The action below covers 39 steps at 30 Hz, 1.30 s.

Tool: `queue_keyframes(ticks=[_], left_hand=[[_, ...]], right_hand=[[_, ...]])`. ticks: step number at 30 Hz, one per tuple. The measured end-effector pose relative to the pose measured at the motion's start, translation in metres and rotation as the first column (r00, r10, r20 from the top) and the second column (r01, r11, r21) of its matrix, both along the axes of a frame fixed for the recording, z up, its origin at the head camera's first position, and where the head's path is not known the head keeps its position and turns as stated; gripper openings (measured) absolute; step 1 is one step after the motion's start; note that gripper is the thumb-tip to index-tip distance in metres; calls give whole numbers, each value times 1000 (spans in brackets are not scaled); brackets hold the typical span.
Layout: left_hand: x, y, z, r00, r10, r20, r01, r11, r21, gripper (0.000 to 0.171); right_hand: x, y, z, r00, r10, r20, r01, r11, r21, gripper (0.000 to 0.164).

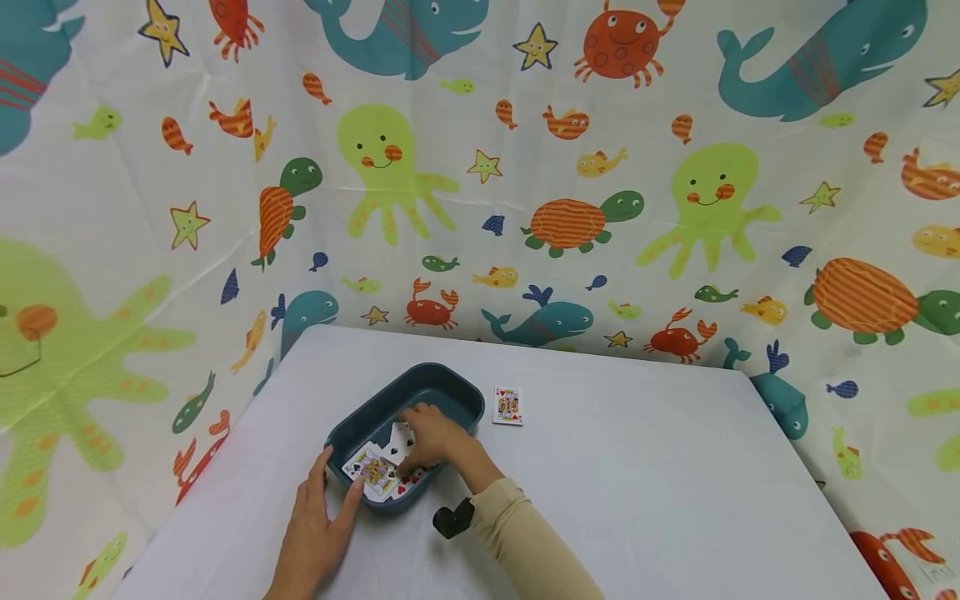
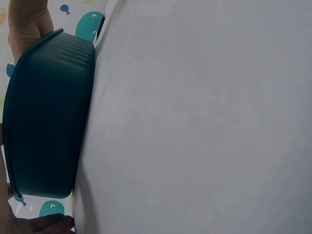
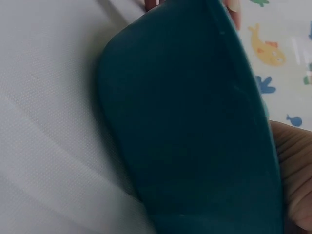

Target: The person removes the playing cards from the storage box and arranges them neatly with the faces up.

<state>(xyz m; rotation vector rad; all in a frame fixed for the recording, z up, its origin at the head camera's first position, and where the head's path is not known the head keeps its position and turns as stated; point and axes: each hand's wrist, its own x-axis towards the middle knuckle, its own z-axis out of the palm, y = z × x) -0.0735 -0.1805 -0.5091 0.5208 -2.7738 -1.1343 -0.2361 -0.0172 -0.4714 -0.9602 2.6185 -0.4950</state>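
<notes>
A dark teal plastic tub (image 1: 465,400) stands on the white-covered table, its side wall (image 2: 48,117) large in the left wrist view. Playing cards lie loose in its near end, with a face card (image 1: 377,472) on top and a black-suited card (image 1: 396,435) beside it. At the tub's near left corner my left hand (image 1: 318,525) holds the rim between thumb and fingers. Reaching over the near side, my right hand (image 1: 431,437) spreads thumb and fingers apart above the cards. The palm hides some cards, and the wall hides them from both wrist views.
A king card (image 1: 507,407) lies face up on the table (image 1: 637,467), just right of the tub. Beneath the right cuff shows a black wrist strap piece (image 1: 453,518). A sea-animal curtain (image 1: 480,192) hangs around the table's back and sides.
</notes>
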Motion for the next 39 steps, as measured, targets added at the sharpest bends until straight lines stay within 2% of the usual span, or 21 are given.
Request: queue_keyframes(ticks=[5,11,17,22,25,30,39], left_hand=[[0,-1,6,999,-39,18,40,998,-42,82],[-1,-3,9,997,-64,40,67,995,-79,83],[2,-2,9,997,-47,54,51,995,-80,84],[4,-3,9,997,-43,58,47,996,-81,84],[5,-2,8,997,-45,59,49,995,-81,85],[6,-1,7,998,-41,51,46,995,-86,85],[7,1,8,998,-29,49,33,996,-78,85]], right_hand=[[-1,7,4,1000,11,12,-10,996,-90,80],[1,24,19,1000,12,18,-7,975,-221,86],[2,57,30,1000,14,18,-6,925,-380,87],[4,92,37,997,-40,65,65,879,-472,85],[2,114,38,995,-85,60,103,866,-489,85],[-5,151,37,989,-140,49,146,865,-479,87],[-20,194,26,981,-189,40,189,897,-399,87]])
